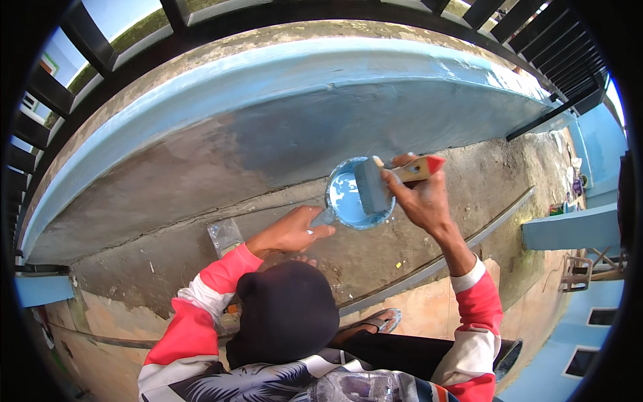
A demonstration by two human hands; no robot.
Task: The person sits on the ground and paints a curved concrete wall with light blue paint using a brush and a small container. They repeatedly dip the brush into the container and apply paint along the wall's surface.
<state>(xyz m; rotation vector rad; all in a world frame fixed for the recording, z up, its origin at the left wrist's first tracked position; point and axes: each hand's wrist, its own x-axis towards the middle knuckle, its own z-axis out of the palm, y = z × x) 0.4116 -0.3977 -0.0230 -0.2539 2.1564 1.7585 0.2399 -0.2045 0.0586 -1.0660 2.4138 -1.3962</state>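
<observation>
A round blue tub (pixel 331 195) with a short handle, like a dipper, holds light blue paint. My left hand (pixel 289 232) is at the handle, its thumb and forefinger on either side; the other fingers are mostly hidden. Closed around a wooden handle with a red end, my right hand (pixel 423 201) holds a wide paintbrush (pixel 373 186). The brush's broad, paint-covered head is over the tub's right part. Beyond the tub runs a low wall with a grey, partly damp-looking face (pixel 281 137) and a light blue upper band (pixel 268 75).
A black railing (pixel 167 63) tops the wall. A clear plastic packet (pixel 225 236) lies left of my left hand. A long grey strip (pixel 429 266) crosses the ground near my right forearm. At the right are a light blue block (pixel 569 228) and a small stool (pixel 577 273).
</observation>
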